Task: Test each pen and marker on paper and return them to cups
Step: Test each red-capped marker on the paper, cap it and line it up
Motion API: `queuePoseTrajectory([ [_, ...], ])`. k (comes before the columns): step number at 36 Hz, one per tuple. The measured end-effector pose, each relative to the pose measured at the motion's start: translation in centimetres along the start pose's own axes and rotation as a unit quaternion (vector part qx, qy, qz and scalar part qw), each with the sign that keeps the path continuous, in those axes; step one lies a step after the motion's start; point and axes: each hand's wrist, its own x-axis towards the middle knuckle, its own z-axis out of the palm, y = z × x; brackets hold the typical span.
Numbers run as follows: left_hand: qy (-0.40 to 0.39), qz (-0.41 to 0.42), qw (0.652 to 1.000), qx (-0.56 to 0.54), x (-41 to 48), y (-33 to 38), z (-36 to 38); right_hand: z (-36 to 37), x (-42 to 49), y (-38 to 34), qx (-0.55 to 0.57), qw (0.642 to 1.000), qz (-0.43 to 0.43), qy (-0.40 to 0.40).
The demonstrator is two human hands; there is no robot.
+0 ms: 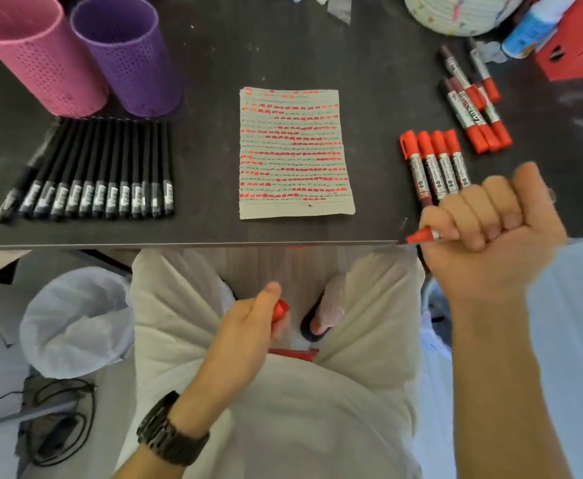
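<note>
My right hand (490, 233) grips an uncapped red marker (423, 234) at the table's front edge, its tip pointing left. Below the table, over my lap, my left hand (248, 326) holds the red cap (279, 311). A sheet of paper (295, 153) covered in red marks and black scribbles lies at the table's middle. A row of black pens (93, 171) lies at the left, in front of a pink cup (37, 53) and a purple cup (127, 53). Capped red markers (435, 164) lie in a row just beyond my right hand, with another pile of red markers (473, 105) farther back.
A white woven basket (456, 12), a blue-and-white bottle (528, 29) and a red box (580, 46) stand at the back right. A bin lined with a white bag (75, 323) and cables (62, 423) are on the floor to the left.
</note>
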Motion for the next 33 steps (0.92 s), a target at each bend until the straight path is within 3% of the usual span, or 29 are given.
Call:
queuePoseTrajectory([
  [4, 0.016, 0.141, 0.988, -0.063, 0.4, 4.1, 0.1, 1.6, 1.8, 1.3, -0.053, 0.998, -0.008, 0.040],
  [7, 0.136, 0.298, 0.944, 0.029, 1.5, 7.0, -0.4, 2.1, 2.8, 1.5, -0.147, 0.986, -0.012, 0.079],
  [9, 0.221, 0.349, 0.903, 0.119, 2.9, 8.4, -1.0, 2.4, 3.4, 1.4, -0.185, 0.979, -0.022, 0.087],
  [11, 0.257, 0.364, 0.875, 0.188, 4.7, 9.1, -1.3, 2.5, 4.1, 1.5, -0.237, 0.967, -0.028, 0.090],
  [15, 0.241, 0.374, 0.854, 0.269, 7.7, 8.3, -0.8, 2.9, 5.4, 3.0, -0.358, 0.930, -0.026, 0.074],
  [20, 0.270, 0.410, 0.793, 0.360, 9.1, 6.2, 0.2, 1.5, 7.0, 4.9, -0.457, 0.881, -0.101, 0.072],
  [26, 0.278, 0.403, 0.802, 0.342, 9.2, 6.6, 0.2, 0.5, 7.0, 5.8, -0.504, 0.851, -0.136, 0.062],
  [33, 0.276, 0.401, 0.805, 0.339, 9.4, 6.5, 0.4, -0.1, 7.0, 6.7, -0.559, 0.798, -0.181, 0.134],
])
